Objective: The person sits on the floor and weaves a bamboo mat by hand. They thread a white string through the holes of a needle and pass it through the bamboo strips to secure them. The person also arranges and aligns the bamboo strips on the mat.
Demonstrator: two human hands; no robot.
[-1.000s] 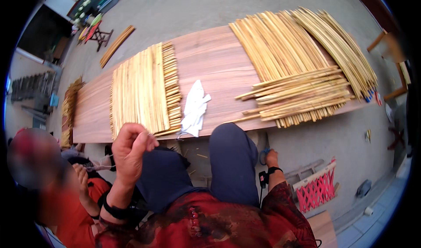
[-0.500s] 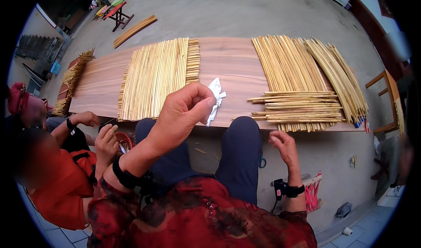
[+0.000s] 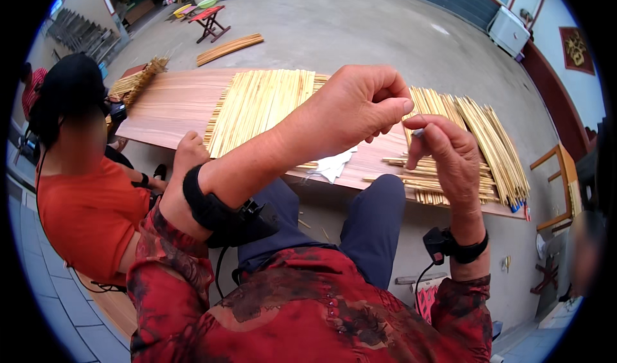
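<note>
My left hand (image 3: 366, 106) is raised at centre, thumb and forefinger pinched on something too fine to make out. My right hand (image 3: 447, 154) is just right of it, fingers curled, with a small, indistinct greyish bit at the fingertips. Behind them, light straw-coloured sticks lie side by side as a mat (image 3: 254, 109) on a long wooden board (image 3: 170, 103). A second group of sticks (image 3: 488, 144) lies at the right, some crosswise. A white cloth (image 3: 331, 169) rests at the board's near edge, below my left hand.
A co-worker in orange (image 3: 87, 221) sits close at my left, another person (image 3: 32, 96) farther left. A loose bundle of sticks (image 3: 228, 48) and a folding stool (image 3: 209, 22) are on the floor beyond the board. A wooden chair (image 3: 559, 170) stands at right.
My left hand has risen and moved rightward. My right hand has come up from beside my knee, away from the blue-handled scissors, to meet the left. The view has tilted upward.
</note>
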